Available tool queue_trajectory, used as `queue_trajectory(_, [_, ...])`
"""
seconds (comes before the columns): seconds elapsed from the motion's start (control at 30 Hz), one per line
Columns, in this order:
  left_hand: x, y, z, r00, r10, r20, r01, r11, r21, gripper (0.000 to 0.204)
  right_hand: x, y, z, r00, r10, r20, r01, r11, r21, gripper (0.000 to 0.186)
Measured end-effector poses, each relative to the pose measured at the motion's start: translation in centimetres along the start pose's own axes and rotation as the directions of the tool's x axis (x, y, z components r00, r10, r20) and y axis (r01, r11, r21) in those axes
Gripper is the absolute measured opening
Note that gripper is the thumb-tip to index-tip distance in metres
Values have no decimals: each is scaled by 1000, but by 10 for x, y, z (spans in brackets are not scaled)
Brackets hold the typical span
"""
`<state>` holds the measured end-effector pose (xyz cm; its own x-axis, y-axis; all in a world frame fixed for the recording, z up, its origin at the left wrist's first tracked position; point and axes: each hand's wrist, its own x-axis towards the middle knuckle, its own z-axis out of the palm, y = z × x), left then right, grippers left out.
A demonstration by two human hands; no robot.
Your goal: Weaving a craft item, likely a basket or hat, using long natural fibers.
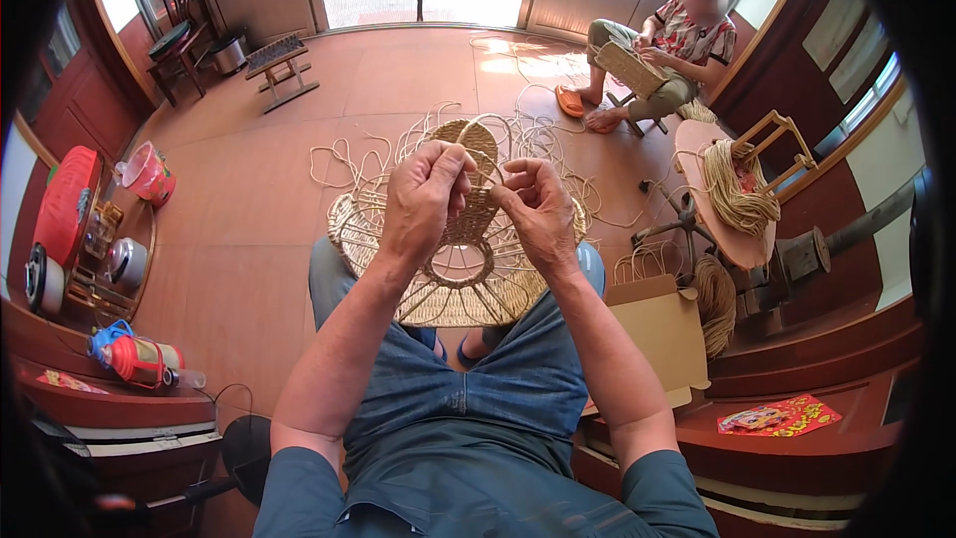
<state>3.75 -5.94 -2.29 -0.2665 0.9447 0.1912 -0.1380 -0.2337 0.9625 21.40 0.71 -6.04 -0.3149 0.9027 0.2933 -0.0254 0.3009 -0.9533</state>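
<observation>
A large woven straw piece (463,313) rests across my knees, with an open ring (459,282) and spoke-like cords near its middle. Behind the ring rises a narrower woven panel (466,229), partly covered by my hands. Above it, my left hand (426,194) pinches a straw cord (470,124) between thumb and fingers. The cord arcs up in a loop and comes down toward my right hand (538,214), whose thumb and forefinger are also closed on cord. Both hands are close together, and the exact crossing of the strands between them is too small to make out.
Loose cord ends (349,164) spread over the floor beyond the woven piece. At right stand a round-topped stool with a cord bundle (737,189) and a cardboard box (652,339). Another person (687,35) sits far right, holding a woven piece. A low slatted stool (282,68) stands far left.
</observation>
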Motion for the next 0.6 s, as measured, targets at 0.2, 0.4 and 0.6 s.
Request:
queue_trajectory(0.2, [-13,-6,17,986,121,-116,-112,990,86,33,7,-2,4,996,36,-84,-47,990,-132,28])
queue_trajectory(0.4, [-39,-27,36,919,393,41,-348,755,556,59,11,-1,7,996,16,-91,-31,986,-162,27])
queue_trajectory(0.6, [-32,-22,40,928,358,105,-344,710,614,70,12,-8,-1,997,75,8,-74,993,-88,34])
